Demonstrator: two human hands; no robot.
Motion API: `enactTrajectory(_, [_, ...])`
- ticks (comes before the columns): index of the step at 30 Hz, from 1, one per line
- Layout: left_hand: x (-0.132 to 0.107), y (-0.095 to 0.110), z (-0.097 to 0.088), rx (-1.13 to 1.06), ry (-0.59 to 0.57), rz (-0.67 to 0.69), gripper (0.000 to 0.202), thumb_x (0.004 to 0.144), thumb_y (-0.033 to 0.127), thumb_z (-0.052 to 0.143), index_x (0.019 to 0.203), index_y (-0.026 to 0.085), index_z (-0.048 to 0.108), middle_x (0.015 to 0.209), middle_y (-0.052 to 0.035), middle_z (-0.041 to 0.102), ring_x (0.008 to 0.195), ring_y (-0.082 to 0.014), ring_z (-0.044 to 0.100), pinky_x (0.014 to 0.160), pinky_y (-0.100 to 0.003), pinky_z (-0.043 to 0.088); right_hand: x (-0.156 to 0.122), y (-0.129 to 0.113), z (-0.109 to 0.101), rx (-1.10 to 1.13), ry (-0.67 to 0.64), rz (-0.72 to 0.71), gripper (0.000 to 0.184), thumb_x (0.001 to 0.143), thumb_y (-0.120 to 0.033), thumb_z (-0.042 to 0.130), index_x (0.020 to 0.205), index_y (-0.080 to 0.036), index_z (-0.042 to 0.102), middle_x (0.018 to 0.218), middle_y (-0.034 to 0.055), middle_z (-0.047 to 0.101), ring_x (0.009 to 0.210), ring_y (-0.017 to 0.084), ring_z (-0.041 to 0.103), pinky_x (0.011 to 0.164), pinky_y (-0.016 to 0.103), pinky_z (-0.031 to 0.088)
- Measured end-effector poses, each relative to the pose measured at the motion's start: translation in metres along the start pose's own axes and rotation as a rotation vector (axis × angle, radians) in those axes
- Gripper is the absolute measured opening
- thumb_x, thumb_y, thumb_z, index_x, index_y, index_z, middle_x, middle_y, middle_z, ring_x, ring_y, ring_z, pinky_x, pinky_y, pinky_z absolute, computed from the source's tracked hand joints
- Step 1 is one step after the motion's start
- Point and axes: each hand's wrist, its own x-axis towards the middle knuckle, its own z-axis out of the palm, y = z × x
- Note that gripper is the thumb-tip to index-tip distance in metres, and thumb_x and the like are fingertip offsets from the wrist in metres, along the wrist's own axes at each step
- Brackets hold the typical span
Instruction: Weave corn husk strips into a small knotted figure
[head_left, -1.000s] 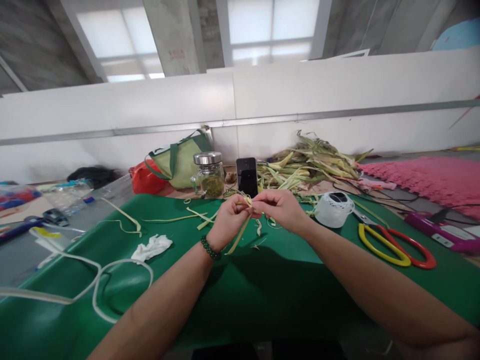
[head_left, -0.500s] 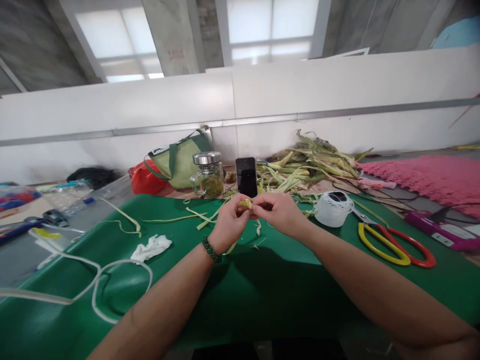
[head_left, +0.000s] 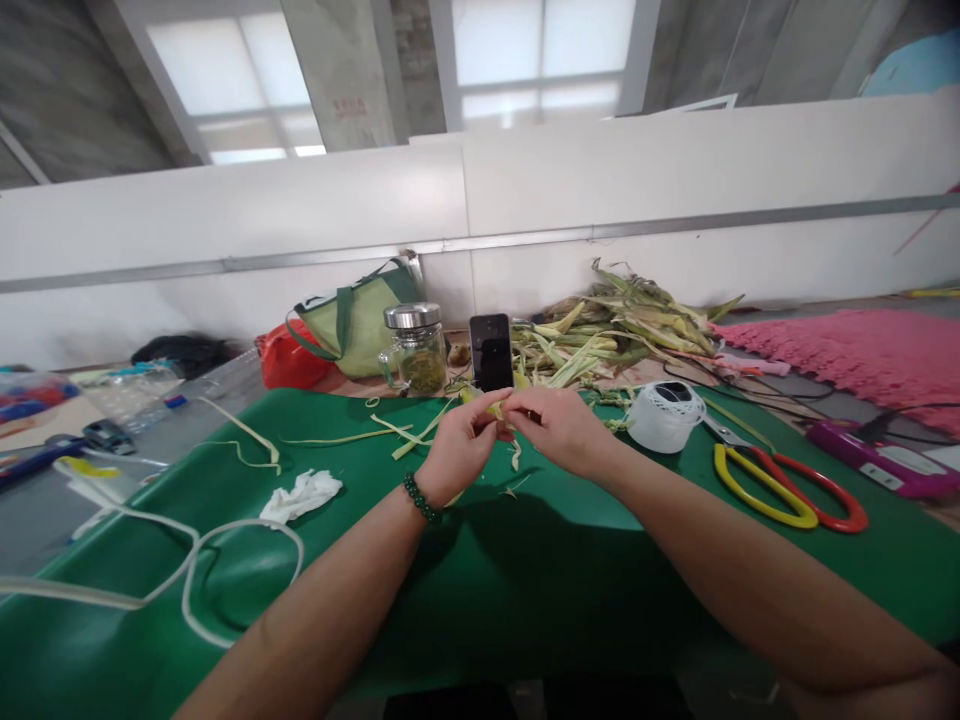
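Husk strip (head_left: 495,407), pale yellow-green, caught between two sets of fingertips above a green table cover (head_left: 540,590), directly in front of an upright black phone (head_left: 491,350). Pinched on one side by the thumb and forefinger of the left hand (head_left: 461,440), with remaining fingers curled in behind. Pinched on the other side by the thumb and forefinger of the right hand (head_left: 559,425), bent at the wrist and nearly meeting the left. Largely hidden by fingers, with only a short length in sight between the two grips; exact fold impossible to tell. Below the left palm, a pale tip of husk, just beside a dark green bead bracelet (head_left: 422,498); whether part of the same strip, impossible to tell.

Under the hands, a small curled scrap (head_left: 516,457) on the green cover. To the left, loose strips (head_left: 349,437), a crumpled white tissue (head_left: 302,497) and a looped white cord (head_left: 199,543). To the right, a spool of white thread (head_left: 664,418), just beside scissors (head_left: 763,463) with one yellow and one red handle. Behind, a lidded glass jar (head_left: 416,352) near a green bag (head_left: 356,325), a heap of husks (head_left: 637,310), and, farther right, a fringed pink cloth (head_left: 847,350).
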Motion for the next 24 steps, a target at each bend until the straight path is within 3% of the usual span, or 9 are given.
enactTrajectory(3, [-0.001,0.000,0.001,0.024,-0.017,0.030,0.044,0.072,0.012,0.053,0.115,0.017,0.062,0.078,-0.0025,0.071,0.070,-0.0184,0.067,0.070,-0.029,0.053,0.000,0.002,0.007,0.113,0.076,0.096,0.012,0.079,-0.020,0.052,0.069,-0.018,0.057,0.064,-0.0001,0.061,0.058,0.013,0.054,0.055,0.024,0.038])
enactTrajectory(6, [-0.003,-0.001,0.001,0.059,-0.021,0.056,0.055,0.073,0.011,0.052,0.128,0.017,0.052,0.074,-0.0006,0.069,0.069,-0.0160,0.066,0.072,-0.027,0.052,0.003,0.002,0.011,0.449,0.127,0.280,0.011,0.073,-0.024,0.060,0.075,-0.020,0.050,0.056,-0.0038,0.058,0.051,0.014,0.056,0.050,0.024,0.043])
enactTrajectory(9, [-0.004,-0.003,-0.001,0.211,0.004,0.128,0.072,0.072,0.008,0.051,0.142,0.016,0.032,0.063,0.0035,0.064,0.063,-0.0124,0.060,0.069,-0.023,0.048,0.007,-0.001,0.008,0.711,0.044,0.466,0.014,0.068,-0.019,0.062,0.077,-0.019,0.051,0.052,-0.0047,0.058,0.049,0.013,0.059,0.052,0.025,0.049])
enactTrajectory(12, [-0.006,-0.007,-0.002,0.441,-0.014,0.220,0.080,0.073,0.006,0.048,0.146,0.015,0.018,0.065,0.0032,0.064,0.061,-0.0112,0.056,0.067,-0.022,0.045,0.010,-0.001,0.001,0.789,-0.102,0.532,0.010,0.068,-0.019,0.062,0.077,-0.016,0.060,0.057,-0.0017,0.062,0.053,0.012,0.061,0.056,0.024,0.051])
enactTrajectory(16, [-0.008,-0.010,0.000,0.618,-0.100,0.251,0.082,0.073,0.005,0.047,0.146,0.014,0.011,0.068,0.0012,0.064,0.061,-0.0126,0.056,0.065,-0.023,0.045,0.009,0.003,-0.010,0.744,-0.255,0.477,0.027,0.073,-0.039,0.063,0.061,-0.015,0.058,0.055,0.0010,0.060,0.053,0.013,0.060,0.053,0.024,0.049])
enactTrajectory(19, [-0.009,-0.009,0.003,0.598,-0.131,0.227,0.076,0.075,0.006,0.047,0.145,0.013,0.017,0.072,-0.0010,0.067,0.066,-0.0145,0.060,0.067,-0.025,0.046,0.008,0.006,-0.014,0.609,-0.305,0.378,0.027,0.073,-0.038,0.062,0.060,-0.015,0.057,0.051,-0.0014,0.054,0.046,0.010,0.052,0.048,0.023,0.042])
enactTrajectory(22, [-0.008,-0.006,0.004,0.493,-0.187,0.165,0.054,0.075,0.007,0.049,0.128,0.014,0.046,0.069,-0.0013,0.067,0.068,-0.0154,0.063,0.068,-0.025,0.048,0.006,0.006,-0.015,0.355,-0.128,0.194,0.019,0.075,-0.028,0.056,0.061,-0.016,0.057,0.051,-0.0030,0.049,0.046,0.008,0.043,0.047,0.022,0.032])
enactTrajectory(24, [-0.007,-0.004,0.004,0.373,-0.229,0.112,0.027,0.076,0.010,0.048,0.098,0.014,0.063,0.067,-0.0022,0.066,0.069,-0.0160,0.065,0.066,-0.025,0.049,0.005,0.004,-0.015,0.200,0.058,0.052,0.019,0.078,-0.025,0.052,0.062,-0.016,0.057,0.055,-0.0018,0.050,0.051,0.009,0.043,0.050,0.023,0.031])
